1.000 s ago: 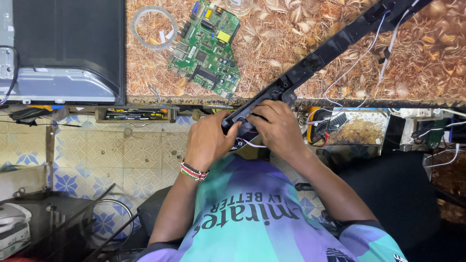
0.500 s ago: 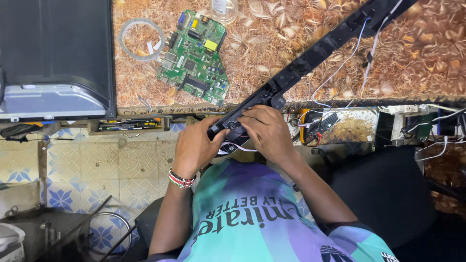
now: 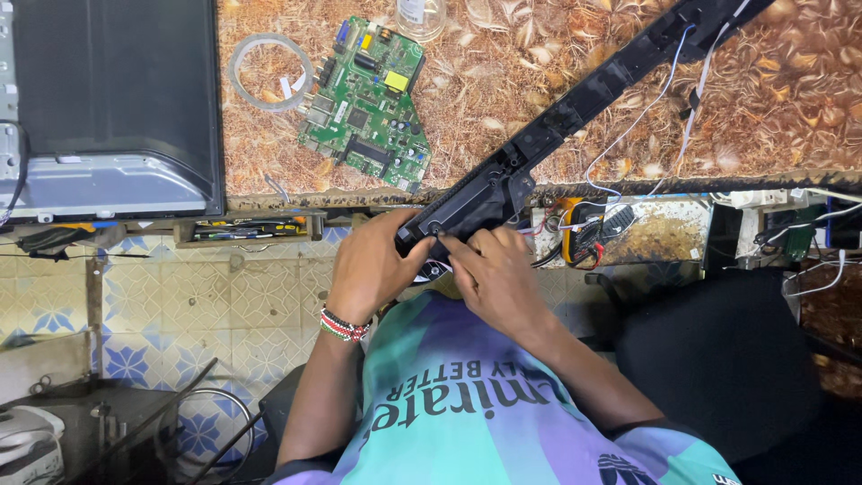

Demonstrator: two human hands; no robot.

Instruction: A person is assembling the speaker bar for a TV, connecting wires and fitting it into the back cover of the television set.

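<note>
My left hand point(image 3: 373, 269) and right hand point(image 3: 492, 274) are covering the near end of the long black bar point(image 3: 575, 121) — its far end is running off the top edge, and my fingertips are hiding beneath it.

Bright, even daylight covers the bench point(image 3: 557, 81), throwing only soft, short shadows. The green circuit board point(image 3: 368, 103) is sharp. Darker corners lie bottom left and right; no glare, slight edge stretching.
</note>
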